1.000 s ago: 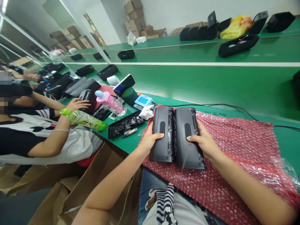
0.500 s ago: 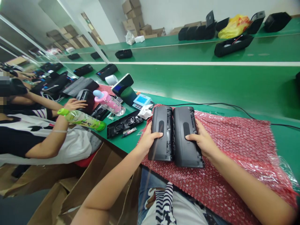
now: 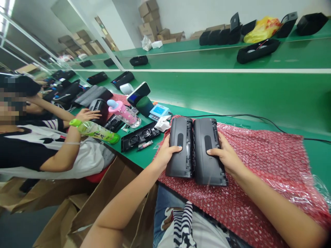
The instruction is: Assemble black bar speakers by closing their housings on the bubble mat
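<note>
Two black plastic speaker housings stand side by side on red bubble wrap [image 3: 269, 162], a narrow gap between them. My left hand [image 3: 167, 151] grips the left speaker housing [image 3: 174, 162] by its outer edge, its thumb lying on the dark oval panel. A tiny blue light shows beside that thumb. Around the outer edge of the right speaker housing [image 3: 205, 168] my right hand [image 3: 226, 153] is closed, thumb at the lower end of its oval panel. The other fingers of both hands are mostly hidden behind the housings.
Left of the wrap lie a black panel with two round openings [image 3: 139, 137], a small tube [image 3: 144, 145], a crumpled tissue [image 3: 163, 124] and a blue meter [image 3: 159, 112]. A pink bottle [image 3: 125, 113] and a green bottle [image 3: 95, 131] are near a co-worker [image 3: 57, 151]. Cardboard [image 3: 103, 193] stands below the table edge.
The whole view has shifted slightly, so things appear a little further right. Both hands keep the same hold on the housings. A small blue light now shows by the left thumb.
</note>
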Motion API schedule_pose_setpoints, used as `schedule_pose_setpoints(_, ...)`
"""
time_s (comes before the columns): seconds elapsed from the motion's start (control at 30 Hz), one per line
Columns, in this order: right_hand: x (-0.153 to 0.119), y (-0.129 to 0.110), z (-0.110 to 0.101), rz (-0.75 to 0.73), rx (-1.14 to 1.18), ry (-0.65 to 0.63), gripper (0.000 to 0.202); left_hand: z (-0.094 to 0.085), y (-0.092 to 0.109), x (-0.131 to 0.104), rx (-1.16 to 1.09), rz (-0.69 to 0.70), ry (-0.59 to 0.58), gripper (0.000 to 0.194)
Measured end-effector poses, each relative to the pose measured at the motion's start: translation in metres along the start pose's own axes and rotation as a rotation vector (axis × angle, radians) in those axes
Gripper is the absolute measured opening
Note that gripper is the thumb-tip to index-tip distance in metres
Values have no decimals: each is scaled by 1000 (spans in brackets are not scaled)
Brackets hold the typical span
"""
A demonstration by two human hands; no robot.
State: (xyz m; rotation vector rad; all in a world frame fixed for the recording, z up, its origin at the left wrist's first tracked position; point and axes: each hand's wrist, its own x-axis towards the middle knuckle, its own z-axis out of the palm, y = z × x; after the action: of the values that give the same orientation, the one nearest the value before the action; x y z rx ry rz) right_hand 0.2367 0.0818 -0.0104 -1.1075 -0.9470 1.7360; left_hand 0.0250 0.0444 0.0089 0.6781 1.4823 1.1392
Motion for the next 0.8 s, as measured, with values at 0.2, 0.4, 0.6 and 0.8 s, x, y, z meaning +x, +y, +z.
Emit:
schedule_pose_setpoints(0.2, 1, -1, 0, -6, 11, -18, 84, -6, -7, -2, 360, 238, 34, 89)
schedule_pose_setpoints(0.4, -1, 2, 0, -19, 36, -31, 88, -2, 9, -10, 1321, 963, -425, 84)
schedule_pose_setpoints(0.6, 23, -24, -38, -16, -355, -40, 51, 15, 30, -9, 1674, 818, -630, 64)
schedule_pose_setpoints(0.8, 52, -138, -212, -239, -771, 727, 25, 4, 24, 1, 1653, 861, -580, 61)
